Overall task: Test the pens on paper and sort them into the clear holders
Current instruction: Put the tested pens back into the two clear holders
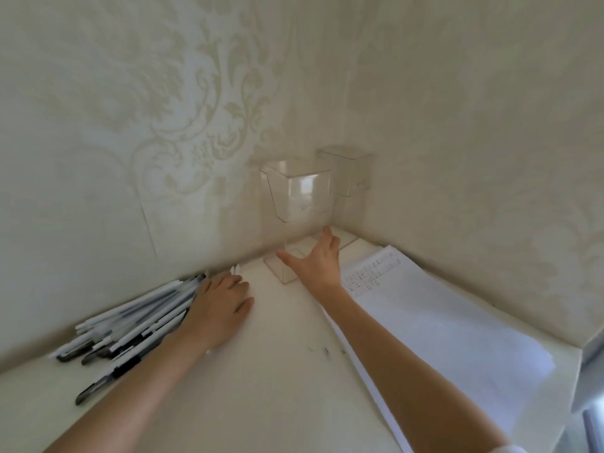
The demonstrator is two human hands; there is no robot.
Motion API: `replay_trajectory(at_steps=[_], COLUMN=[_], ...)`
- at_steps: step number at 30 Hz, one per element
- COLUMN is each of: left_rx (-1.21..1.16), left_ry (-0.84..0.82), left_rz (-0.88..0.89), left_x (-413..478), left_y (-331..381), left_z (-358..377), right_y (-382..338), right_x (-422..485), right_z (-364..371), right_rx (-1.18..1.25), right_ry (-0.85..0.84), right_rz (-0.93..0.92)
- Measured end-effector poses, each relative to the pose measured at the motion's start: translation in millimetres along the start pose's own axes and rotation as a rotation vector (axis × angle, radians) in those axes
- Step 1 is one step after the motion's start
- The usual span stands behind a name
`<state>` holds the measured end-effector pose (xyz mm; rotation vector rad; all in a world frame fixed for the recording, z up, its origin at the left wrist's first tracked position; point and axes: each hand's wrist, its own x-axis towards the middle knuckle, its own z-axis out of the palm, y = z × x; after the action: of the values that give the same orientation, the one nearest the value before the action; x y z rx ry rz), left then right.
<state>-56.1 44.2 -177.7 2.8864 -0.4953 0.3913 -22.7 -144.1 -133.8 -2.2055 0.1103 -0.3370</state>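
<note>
While the right hand (313, 261) is reaching to the foot of the near clear holder (295, 191), its fingers (327, 237) are lying spread and straight, gripping nothing; whether they are touching the holder, I cannot tell. A second clear holder (349, 173) is standing just behind and right of the near one, in the desk (277, 371) corner. Both are looking empty. Left of the near holder, well apart, the pens (130, 328) are lying heaped, with the left hand (222, 305) resting flat at their edge, holding none. Paper (441, 328) is lying right of the holder. Judging by this, sorting is not yet begun and every pen is waiting.
</note>
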Motion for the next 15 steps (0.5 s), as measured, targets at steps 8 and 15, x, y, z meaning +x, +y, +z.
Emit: replay_trajectory(at_steps=[8, 15], left_rx=[-0.585, -0.742], left_ry=[0.059, 0.064], left_rz=[-0.161, -0.175], left_x=[-24, -19], left_y=[31, 61], left_z=[-24, -25], right_y=[-13, -7], right_x=[-70, -91], right_z=[2, -38], right_rx=[-0.282, 0.266], right_ry=[0.163, -0.055], right_rz=[-0.012, -0.191])
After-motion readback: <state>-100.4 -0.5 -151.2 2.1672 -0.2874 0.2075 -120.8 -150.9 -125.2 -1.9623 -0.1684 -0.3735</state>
